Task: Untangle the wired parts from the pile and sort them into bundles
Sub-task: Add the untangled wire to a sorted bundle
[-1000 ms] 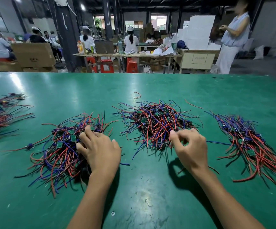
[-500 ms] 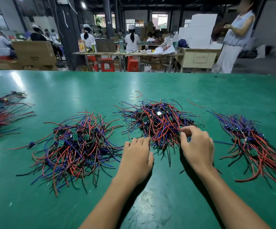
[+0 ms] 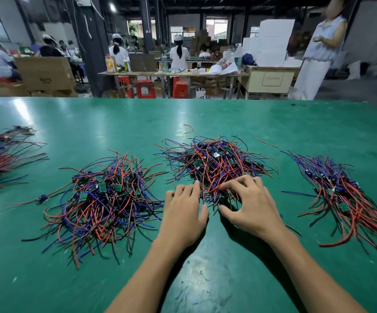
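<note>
Green table (image 3: 273, 123). Four heaps of wired parts on it, red, blue and black leads with small green boards mixed in.

Middle pile (image 3: 214, 161): tangled, directly ahead of the person. Both hands are at its near edge. Left hand (image 3: 183, 218) lies palm down, fingers fairly straight and together, fingertips touching the pile's near-left fringe; nothing is gripped. Right hand (image 3: 250, 206) is spread over the near-right part of the pile, fingers bent and clawed down into the wires, thumb out toward the left hand. Whether it actually pinches a lead, I cannot tell; the fingertips are buried in wire.

Left pile (image 3: 101, 199): loose and tangled, just beside the left hand, apart from it.

Right bundle (image 3: 345, 197): leads lie roughly parallel, running toward the near right; well apart from the right hand.

Far-left bundle (image 3: 0, 157): at the table edge, partly cut off.

One stray red wire (image 3: 189, 129) lies beyond the middle pile.
</note>
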Available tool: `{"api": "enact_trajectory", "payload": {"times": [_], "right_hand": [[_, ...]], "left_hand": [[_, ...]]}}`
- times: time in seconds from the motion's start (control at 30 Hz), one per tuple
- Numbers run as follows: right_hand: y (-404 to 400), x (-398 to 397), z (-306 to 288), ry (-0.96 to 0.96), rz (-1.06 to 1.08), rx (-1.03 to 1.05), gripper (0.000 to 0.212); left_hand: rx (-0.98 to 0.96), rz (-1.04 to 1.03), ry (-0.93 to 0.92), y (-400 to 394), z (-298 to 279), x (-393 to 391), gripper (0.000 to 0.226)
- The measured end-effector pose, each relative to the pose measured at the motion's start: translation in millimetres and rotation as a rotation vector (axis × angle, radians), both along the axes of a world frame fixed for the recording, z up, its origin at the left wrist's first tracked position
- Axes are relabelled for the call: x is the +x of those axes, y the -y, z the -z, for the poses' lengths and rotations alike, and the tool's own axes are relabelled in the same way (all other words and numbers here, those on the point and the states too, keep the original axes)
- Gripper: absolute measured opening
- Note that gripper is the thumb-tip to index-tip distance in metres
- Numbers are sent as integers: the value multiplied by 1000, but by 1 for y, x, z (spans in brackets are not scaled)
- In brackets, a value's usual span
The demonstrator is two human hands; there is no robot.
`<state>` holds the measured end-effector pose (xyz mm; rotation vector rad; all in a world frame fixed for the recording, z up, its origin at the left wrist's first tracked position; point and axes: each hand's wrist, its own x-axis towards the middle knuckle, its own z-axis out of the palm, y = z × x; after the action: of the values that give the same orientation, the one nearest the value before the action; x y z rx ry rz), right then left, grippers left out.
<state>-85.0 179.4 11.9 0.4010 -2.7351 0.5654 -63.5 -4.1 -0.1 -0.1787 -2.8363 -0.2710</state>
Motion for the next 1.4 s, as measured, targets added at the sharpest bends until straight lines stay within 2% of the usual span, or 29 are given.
{"api": "enact_trajectory", "payload": {"times": [0.13,0.27,0.4,0.53,0.73,0.87,0.93,1.0,1.1,1.17,1.3,1.4], "right_hand": [[-3,-4,0,-42,118,117,32],[-3,-6,3,-70,94,70,33],[-2,-7,6,-24,43,84,36],[-4,-7,1,-67,-10,35,28],[-8,-3,-7,-116,-138,-125,14],[-5,4,-16,-130,-237,-414,17],[-5,6,-19,-194,-305,-494,19],[-5,8,-20,-201,-370,-625,26],[1,10,-22,-86,-438,-904,35],[4,11,-22,-31,-448,-1015,33],[8,11,-22,102,-441,-1093,34],[15,11,-24,125,-425,-1065,35]], "left_hand": [[34,-258,-1,8,-6,-1,55],[28,-525,48,15,-12,2,44],[25,-602,47,9,-15,6,43],[-2,-496,-60,12,-17,8,41],[317,-24,-236,1,-22,11,26],[367,215,-195,-4,-16,11,39],[428,293,-191,-7,-15,11,44],[528,349,-228,-11,-17,13,35],[652,376,-326,-15,-21,15,13],[742,364,-363,-15,-25,17,10],[1092,392,-156,-14,-36,23,21],[1238,337,8,-13,-39,21,27]]}}
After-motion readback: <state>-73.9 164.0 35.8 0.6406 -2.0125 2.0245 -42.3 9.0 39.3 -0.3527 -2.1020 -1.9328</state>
